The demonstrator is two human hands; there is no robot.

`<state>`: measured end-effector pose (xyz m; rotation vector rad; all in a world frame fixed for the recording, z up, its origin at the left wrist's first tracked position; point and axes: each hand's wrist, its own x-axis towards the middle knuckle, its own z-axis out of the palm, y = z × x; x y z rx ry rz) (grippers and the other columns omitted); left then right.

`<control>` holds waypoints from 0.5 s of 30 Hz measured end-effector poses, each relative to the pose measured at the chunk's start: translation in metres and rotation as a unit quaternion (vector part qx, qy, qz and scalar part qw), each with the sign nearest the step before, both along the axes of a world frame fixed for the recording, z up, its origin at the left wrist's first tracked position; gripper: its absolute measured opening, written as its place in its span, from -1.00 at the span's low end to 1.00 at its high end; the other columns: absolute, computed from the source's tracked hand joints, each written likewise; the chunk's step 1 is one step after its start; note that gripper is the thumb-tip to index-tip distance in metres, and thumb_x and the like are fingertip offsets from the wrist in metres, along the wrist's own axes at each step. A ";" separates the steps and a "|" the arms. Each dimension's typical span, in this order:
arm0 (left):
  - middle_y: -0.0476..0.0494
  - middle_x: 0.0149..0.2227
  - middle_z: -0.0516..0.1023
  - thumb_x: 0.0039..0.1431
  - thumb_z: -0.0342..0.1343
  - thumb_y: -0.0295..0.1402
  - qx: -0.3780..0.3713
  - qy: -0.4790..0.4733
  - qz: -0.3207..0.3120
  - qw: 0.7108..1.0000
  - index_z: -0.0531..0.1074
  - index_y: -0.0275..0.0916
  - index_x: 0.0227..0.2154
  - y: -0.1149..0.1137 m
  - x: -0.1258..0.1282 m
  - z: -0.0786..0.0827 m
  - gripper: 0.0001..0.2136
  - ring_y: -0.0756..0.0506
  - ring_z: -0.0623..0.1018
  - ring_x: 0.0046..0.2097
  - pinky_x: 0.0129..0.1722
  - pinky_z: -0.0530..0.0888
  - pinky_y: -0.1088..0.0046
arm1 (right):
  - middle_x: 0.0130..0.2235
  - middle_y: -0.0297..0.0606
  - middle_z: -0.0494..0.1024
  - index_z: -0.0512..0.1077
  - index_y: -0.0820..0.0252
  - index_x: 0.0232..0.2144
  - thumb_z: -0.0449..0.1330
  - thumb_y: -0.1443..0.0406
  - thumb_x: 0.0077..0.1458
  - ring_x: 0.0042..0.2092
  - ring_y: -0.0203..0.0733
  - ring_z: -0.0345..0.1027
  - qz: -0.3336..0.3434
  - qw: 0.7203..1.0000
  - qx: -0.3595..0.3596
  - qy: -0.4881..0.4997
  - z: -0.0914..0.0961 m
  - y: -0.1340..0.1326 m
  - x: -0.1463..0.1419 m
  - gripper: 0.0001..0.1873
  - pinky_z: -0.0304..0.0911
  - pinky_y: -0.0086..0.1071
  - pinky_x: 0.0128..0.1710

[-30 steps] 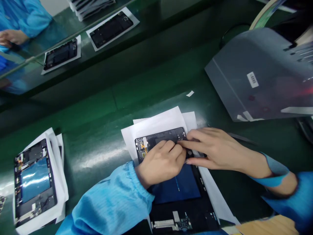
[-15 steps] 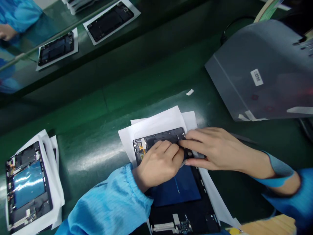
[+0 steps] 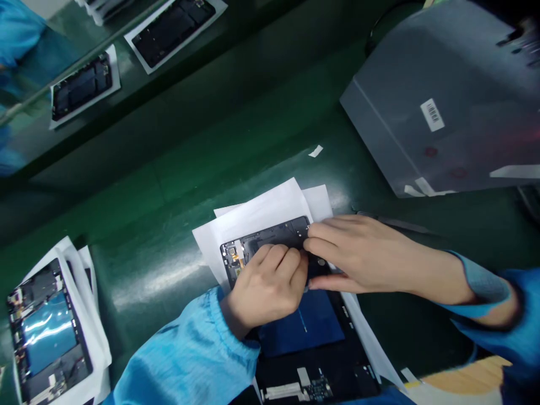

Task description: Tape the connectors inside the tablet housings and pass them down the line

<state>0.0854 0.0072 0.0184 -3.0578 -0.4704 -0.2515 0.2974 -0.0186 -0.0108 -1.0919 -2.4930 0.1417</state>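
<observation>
An opened black tablet (image 3: 316, 371) lies on white sheets in front of me, with a blue panel (image 3: 304, 332) and small circuit parts exposed. My left hand (image 3: 270, 281) is closed in a fist-like pinch over its upper half; what the fingertips hold is hidden. From the right, my right hand (image 3: 354, 253) meets it, with bent fingers and thumb close to the left fingertips. A tiny pale bit shows by the right thumb, too small to name. Orange ribbon and camera-like parts show left of my left hand.
Another opened tablet (image 3: 50, 332) rests on sheets at the left. Two black tablet shells (image 3: 172, 31) sit on the raised shelf. A grey box (image 3: 439, 107) with a barcode stands at the right. A dark thin pointed tool (image 3: 396, 224) and a paper scrap (image 3: 315, 151) lie on the green table.
My view has shifted slightly, so most things sit a little further left. Both hands remain together over the tablet, with only slight finger movement.
</observation>
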 end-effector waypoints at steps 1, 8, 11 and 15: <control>-0.19 -0.33 0.53 0.33 -0.03 -0.53 0.004 -0.001 0.004 1.000 0.46 -0.44 -0.16 0.000 0.000 0.000 -0.83 -0.11 0.50 -0.27 -0.29 0.49 0.33 | -0.38 -0.27 0.35 0.36 0.21 -0.36 0.11 0.00 0.22 -0.39 -0.23 0.22 -0.001 1.000 0.004 0.005 -0.001 -0.002 0.002 -0.63 0.11 -0.33 -0.41; -0.16 -0.31 0.55 0.32 0.05 -0.50 0.015 -0.030 0.037 0.999 0.48 -0.44 -0.15 -0.002 -0.001 -0.003 -0.85 -0.09 0.48 -0.29 -0.30 0.48 0.34 | -0.25 -0.12 0.46 0.44 0.34 -0.13 0.05 0.03 0.27 -0.29 -0.17 0.33 -0.016 0.998 0.043 0.035 -0.012 -0.017 0.008 -0.54 0.26 -0.29 -0.31; -0.15 -0.30 0.55 0.32 0.06 -0.49 0.001 -0.037 0.038 0.999 0.48 -0.43 -0.14 -0.002 0.000 -0.004 -0.85 -0.09 0.47 -0.29 -0.29 0.46 0.35 | -0.23 -0.10 0.47 0.44 0.35 -0.10 0.07 0.04 0.27 -0.26 -0.15 0.34 -0.015 0.998 0.042 0.039 -0.015 -0.020 0.008 -0.54 0.28 -0.29 -0.28; -0.15 -0.29 0.55 0.35 0.00 -0.50 -0.022 -0.037 0.032 0.999 0.49 -0.40 -0.16 0.000 -0.001 -0.006 -0.83 -0.08 0.47 -0.27 -0.26 0.46 0.36 | -0.21 -0.09 0.46 0.41 0.38 -0.03 0.06 0.04 0.27 -0.21 -0.12 0.33 -0.014 0.998 0.041 0.040 -0.016 -0.022 0.008 -0.50 0.29 -0.27 -0.24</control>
